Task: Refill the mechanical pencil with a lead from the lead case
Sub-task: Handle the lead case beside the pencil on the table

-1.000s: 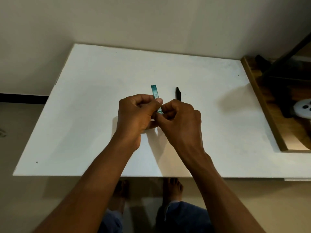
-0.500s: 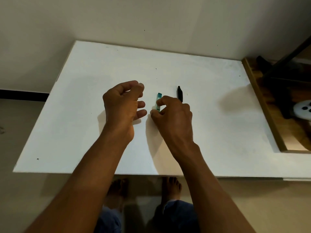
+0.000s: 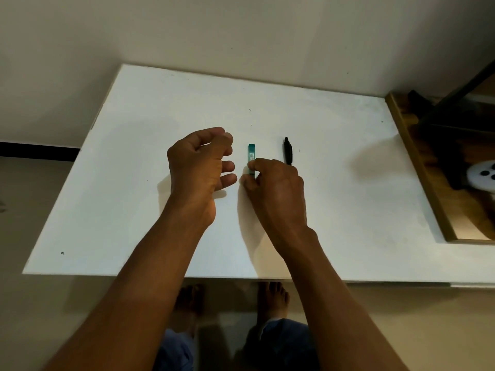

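Note:
A slim teal lead case (image 3: 251, 153) lies lengthwise on the white table (image 3: 348, 215). My right hand (image 3: 276, 188) pinches its near end between thumb and fingers. A black mechanical pencil (image 3: 288, 151) lies just right of the case, its near end hidden behind my right hand. My left hand (image 3: 198, 167) hovers to the left of the case, apart from it. Its thumb and forefinger are pinched together as on a lead too thin to make out, and its other fingers are loosely spread.
A wooden board (image 3: 428, 183) adjoins the table's right side, carrying a dark stand (image 3: 442, 116) and a white round object (image 3: 482, 176). A wall runs behind the table. My bare feet (image 3: 270, 298) show below the near edge.
Both hands were together on the raised case. My left hand has drawn away to the left with its fingertips pinched, and my right hand has lowered the case onto the table.

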